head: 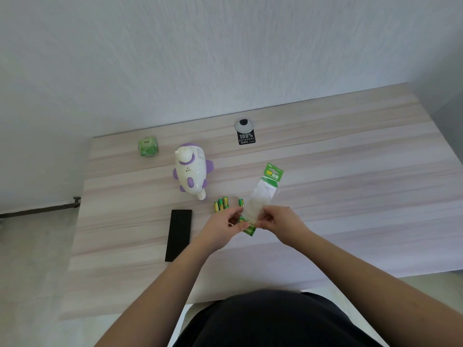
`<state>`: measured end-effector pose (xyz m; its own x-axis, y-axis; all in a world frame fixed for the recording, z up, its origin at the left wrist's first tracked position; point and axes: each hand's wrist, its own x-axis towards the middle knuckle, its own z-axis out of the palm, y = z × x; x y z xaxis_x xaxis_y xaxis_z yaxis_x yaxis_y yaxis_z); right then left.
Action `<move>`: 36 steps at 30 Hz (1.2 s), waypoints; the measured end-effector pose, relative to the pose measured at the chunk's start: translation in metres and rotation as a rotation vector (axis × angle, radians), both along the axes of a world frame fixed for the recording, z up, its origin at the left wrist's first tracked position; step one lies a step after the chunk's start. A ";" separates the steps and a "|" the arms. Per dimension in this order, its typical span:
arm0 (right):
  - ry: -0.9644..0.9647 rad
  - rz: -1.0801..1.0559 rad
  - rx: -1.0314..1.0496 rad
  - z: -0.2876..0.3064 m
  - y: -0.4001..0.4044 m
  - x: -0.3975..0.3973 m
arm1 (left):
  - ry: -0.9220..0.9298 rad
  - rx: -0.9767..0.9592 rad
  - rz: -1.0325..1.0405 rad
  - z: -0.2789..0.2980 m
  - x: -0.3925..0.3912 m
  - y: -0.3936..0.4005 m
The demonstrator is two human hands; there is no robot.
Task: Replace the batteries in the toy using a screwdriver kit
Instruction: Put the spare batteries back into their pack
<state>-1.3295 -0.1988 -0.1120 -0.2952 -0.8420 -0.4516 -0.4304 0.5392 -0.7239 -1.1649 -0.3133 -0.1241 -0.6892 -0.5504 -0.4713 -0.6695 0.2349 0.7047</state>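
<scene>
A: Where the two hands met above the near middle of the table (325, 151), a clear battery packet (260, 196) was held between them. How was each hand set?

B: The left hand (225, 225) was curled, fingertips pinched on the packet's lower left. The right hand (280, 221) was likewise curled, pinched on its lower right edge. Green batteries (248, 227) were seen in the packet's bottom end; its green header card pointed away toward the wall.

A: Loose cells noted?

B: Four loose batteries (221, 204) were recorded on the table just beyond the left hand.

A: And the toy?

B: The white and purple toy (191, 171) was found lying on the table, beyond the batteries, untouched. A black case (179, 234) lay left of the hands; a green cube (148, 146) sat far left.
</scene>
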 end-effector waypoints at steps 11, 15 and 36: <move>-0.139 0.031 -0.104 -0.001 -0.027 0.009 | 0.070 0.198 0.229 0.015 0.032 -0.003; -0.271 -0.125 -0.151 -0.008 -0.046 0.007 | 0.144 0.247 0.341 0.024 0.043 -0.010; 0.212 -0.017 0.243 -0.061 -0.073 0.031 | 0.428 0.423 0.649 0.049 0.054 -0.011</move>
